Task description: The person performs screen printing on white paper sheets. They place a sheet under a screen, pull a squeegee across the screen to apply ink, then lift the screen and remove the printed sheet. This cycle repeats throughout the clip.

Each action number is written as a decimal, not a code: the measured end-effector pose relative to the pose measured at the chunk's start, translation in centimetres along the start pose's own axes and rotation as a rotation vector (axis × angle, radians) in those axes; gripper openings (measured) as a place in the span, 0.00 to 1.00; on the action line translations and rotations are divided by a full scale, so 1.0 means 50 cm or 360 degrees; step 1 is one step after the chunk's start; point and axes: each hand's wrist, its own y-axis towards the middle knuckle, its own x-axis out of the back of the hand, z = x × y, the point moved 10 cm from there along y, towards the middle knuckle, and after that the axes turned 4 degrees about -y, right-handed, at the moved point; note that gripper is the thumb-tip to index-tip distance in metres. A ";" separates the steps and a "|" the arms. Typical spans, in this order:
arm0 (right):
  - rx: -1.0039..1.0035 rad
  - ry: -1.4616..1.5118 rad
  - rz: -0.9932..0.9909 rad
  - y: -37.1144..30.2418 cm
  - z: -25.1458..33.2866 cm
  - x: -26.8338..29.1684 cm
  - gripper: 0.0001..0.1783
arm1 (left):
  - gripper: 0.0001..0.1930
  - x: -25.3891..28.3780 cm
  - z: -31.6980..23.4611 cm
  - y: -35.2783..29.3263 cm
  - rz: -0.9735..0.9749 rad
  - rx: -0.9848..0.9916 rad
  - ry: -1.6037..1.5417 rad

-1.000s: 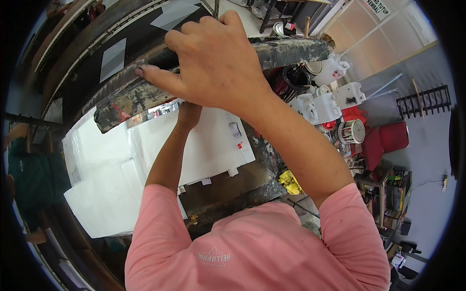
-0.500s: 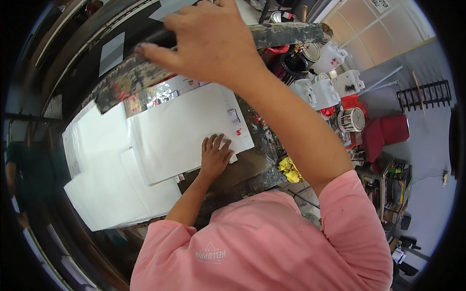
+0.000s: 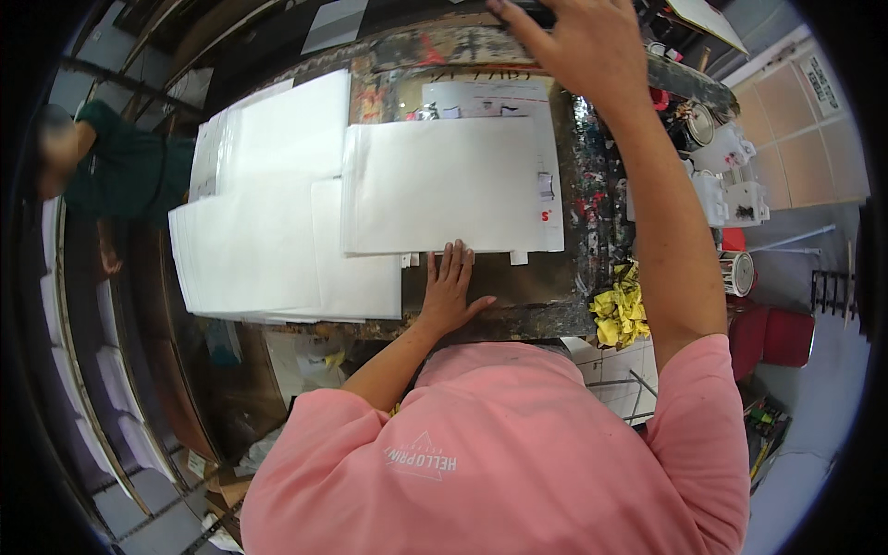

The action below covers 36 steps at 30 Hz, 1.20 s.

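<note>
"What's your left hand doing?"
"My left hand [image 3: 451, 291] lies flattened, fingers stretched and thumb out sideways, gripping nothing. Its fingertips touch the near edge of the white sheet [image 3: 444, 190] just beyond it."
"And beside it?"
"Crumpled yellow material [image 3: 622, 310] to its right; a pile of white sheets [image 3: 250, 259] to its left."
"Your right?"
"My right hand [image 3: 597, 51] is farther out, at a paint-stained bar [image 3: 444, 46]. Its fingers run past the top of view, so I can't tell whether it grips."
"Beyond?"
"A person in green [image 3: 134, 171], well left of both hands."
"What's different?"
"1 s ago my left hand was at the sheet's far side, near the bar; 0.5 s ago, on top of the sheet. The bar now sits higher in my view."
</note>
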 end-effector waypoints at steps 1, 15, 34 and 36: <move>0.0007 -0.0007 0.0023 -0.003 0.008 0.000 0.32 | 0.57 -0.002 -0.006 -0.006 -0.0040 0.0018 0.0018; 0.0143 -0.0090 -0.0097 -0.013 -0.001 -0.021 0.34 | 0.60 0.140 -0.021 0.056 -0.0327 0.0197 -0.0370; -0.0033 0.0392 0.0805 -0.395 -0.084 -0.443 0.19 | 0.56 -0.023 0.052 0.018 -0.0520 0.1625 -0.3376; -0.0060 0.0355 0.0692 -0.326 -0.132 -0.537 0.19 | 0.51 -0.044 0.065 0.004 -0.0577 0.1728 -0.3291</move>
